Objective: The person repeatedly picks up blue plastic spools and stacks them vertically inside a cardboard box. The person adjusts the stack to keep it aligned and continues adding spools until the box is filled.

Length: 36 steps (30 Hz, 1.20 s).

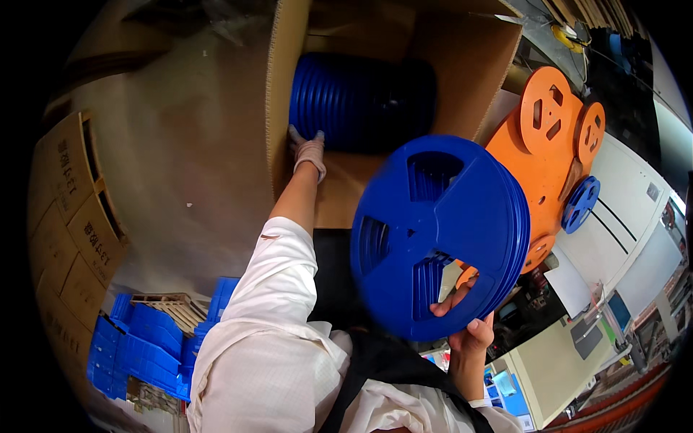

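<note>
My right hand [471,333] grips a stack of blue plastic reels [473,216] by the lower rim, some fingers reaching through a cut-out and the thumb on the outside. The stack is tilted, its round face with large openings turned toward me. My left hand [309,153], in a pale glove, reaches into an open cardboard box [346,206]. Its fingers are apart and rest against the near left end of a row of blue reels [346,101] lying on edge inside. The right part of that row is in shadow.
An orange machine [538,180] with orange discs and a small blue reel [580,204] stands at the right, close to the held stack. Blue plastic bins [148,339] and a wooden pallet [170,310] are at lower left, near stacked cartons [68,231]. A desk [548,368] is at lower right.
</note>
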Each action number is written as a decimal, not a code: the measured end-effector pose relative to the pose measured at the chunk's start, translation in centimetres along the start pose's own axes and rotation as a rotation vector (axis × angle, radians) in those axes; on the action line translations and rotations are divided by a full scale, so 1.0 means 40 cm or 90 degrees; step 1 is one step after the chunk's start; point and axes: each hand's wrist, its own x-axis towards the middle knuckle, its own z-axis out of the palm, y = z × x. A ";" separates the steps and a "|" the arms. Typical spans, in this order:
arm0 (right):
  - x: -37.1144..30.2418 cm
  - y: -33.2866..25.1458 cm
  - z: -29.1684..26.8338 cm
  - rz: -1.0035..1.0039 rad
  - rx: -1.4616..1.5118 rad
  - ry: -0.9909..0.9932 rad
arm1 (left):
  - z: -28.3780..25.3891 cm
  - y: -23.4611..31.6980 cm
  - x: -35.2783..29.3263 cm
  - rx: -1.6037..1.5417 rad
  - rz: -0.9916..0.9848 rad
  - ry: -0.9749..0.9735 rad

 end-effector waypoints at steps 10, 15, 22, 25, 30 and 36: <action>0.084 -0.013 0.055 -0.013 0.003 0.012 | 0.032 0.006 0.061 0.018 0.021 -0.038; 0.158 -0.037 0.105 -0.099 -0.005 -0.066 | 0.063 -0.071 0.131 0.119 0.222 -0.071; 0.401 0.053 0.195 -0.078 -0.028 -0.218 | 0.247 -0.146 0.002 0.364 0.385 -0.209; 0.539 0.133 0.236 0.010 -0.036 -0.276 | 0.242 -0.180 -0.017 0.364 0.412 -0.181; 0.599 0.237 0.313 0.089 -0.074 -0.423 | 0.224 -0.231 -0.051 0.290 0.435 -0.145; 0.485 0.204 0.393 0.119 0.004 -0.422 | 0.162 -0.346 -0.133 0.084 0.386 -0.051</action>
